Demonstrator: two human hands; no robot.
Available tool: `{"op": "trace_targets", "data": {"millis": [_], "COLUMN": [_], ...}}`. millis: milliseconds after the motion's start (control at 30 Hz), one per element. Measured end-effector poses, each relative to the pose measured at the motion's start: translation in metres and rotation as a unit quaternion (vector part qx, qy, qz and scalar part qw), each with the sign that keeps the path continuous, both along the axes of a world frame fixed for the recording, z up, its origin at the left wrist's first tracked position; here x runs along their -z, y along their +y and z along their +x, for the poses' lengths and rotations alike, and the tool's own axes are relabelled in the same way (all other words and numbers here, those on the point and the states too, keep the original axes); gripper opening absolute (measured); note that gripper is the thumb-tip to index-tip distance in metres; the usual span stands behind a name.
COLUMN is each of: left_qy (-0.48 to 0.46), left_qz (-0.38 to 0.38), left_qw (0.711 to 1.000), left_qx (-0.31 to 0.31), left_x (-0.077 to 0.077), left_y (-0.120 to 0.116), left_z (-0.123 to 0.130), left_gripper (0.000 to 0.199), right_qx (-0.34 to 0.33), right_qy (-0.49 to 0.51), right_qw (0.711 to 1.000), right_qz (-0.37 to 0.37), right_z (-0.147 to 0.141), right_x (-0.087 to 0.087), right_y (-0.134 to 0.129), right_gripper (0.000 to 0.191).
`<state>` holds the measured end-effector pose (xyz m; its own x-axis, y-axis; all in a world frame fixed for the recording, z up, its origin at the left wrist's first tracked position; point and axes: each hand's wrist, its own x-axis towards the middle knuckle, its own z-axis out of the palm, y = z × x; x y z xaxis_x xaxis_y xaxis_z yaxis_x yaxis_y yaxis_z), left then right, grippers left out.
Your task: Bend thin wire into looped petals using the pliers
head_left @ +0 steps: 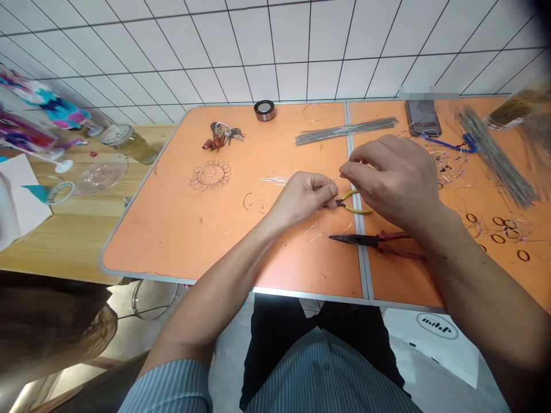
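Thin wire (317,185) sits pinched in the left hand (305,198), apparently being shaped; whether the right hand (394,175) grips any is unclear. Any next bend calls for steadiness.

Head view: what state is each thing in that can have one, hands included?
Bare left hand: pinched; anything held is too small to tell.
Bare right hand: raised, fingers curled; grip unclear.
Dark pliers with yellow handles: handles spread, jaws partly hidden.
Dark long-nose pliers with red handles: jaws look closed.
Dark rectangular phone: screen dark.
Thin looped wire ring: lying flat.
Long silvery wire bundle: straight, lying down.
Round dark tape roll: lying flat.
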<state>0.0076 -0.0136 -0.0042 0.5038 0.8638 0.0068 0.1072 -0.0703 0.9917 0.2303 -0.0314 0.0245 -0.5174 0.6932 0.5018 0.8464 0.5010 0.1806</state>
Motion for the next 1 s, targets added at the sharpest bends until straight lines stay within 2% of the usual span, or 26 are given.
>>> {"op": "trace_targets", "data": {"millis": [133,267,467,567,733,833,900,1000], "left_qy": [-0.001,-0.006,0.006,0.011,0.013,0.011,0.004,-0.006], "left_qz": [-0.01,-0.018,-0.032,-0.032,-0.042,-0.046,-0.046,-0.051], "left_qw": [1.0,1.0,0.999,0.999,0.998,0.998,0.998,0.997], "left_qx": [-0.009,-0.017,-0.033,-0.038,-0.047,-0.048,-0.05,-0.057], "left_x": [0.001,-0.001,-0.004,-0.004,-0.003,-0.003,-0.004,-0.003], "left_y": [0.001,0.0,-0.002,-0.001,0.0,0.001,0.0,0.0], "left_z": [0.001,0.002,0.001,0.001,0.001,0.002,0.003,0.003], "left_gripper": [0.032,0.035,0.032,0.032,0.033,0.036,0.037,0.037], "right_qx": [0.031,0.042,0.018,0.025,0.04,0.051,0.066,0.095], "right_qy": [0.033,0.116,0.239,0.235,0.18,0.189,0.232,0.33], "right_qw": [0.999,0.991,0.955,0.95,0.965,0.963,0.948,0.902], "right_qz": [-0.022,-0.052,-0.176,-0.202,-0.185,-0.187,-0.207,-0.262], "right_z": [-0.006,-0.01,-0.007,-0.005,-0.004,-0.008,-0.012,-0.017], "right_x": [0.007,0.016,0.008,0.004,0.008,0.01,0.009,0.006], "right_y": [0.0,-0.001,0.0,0.002,0.003,0.001,-0.001,-0.002], "right_gripper": [0.035,0.03,0.021,0.022,0.022,0.023,0.022,0.017]}}
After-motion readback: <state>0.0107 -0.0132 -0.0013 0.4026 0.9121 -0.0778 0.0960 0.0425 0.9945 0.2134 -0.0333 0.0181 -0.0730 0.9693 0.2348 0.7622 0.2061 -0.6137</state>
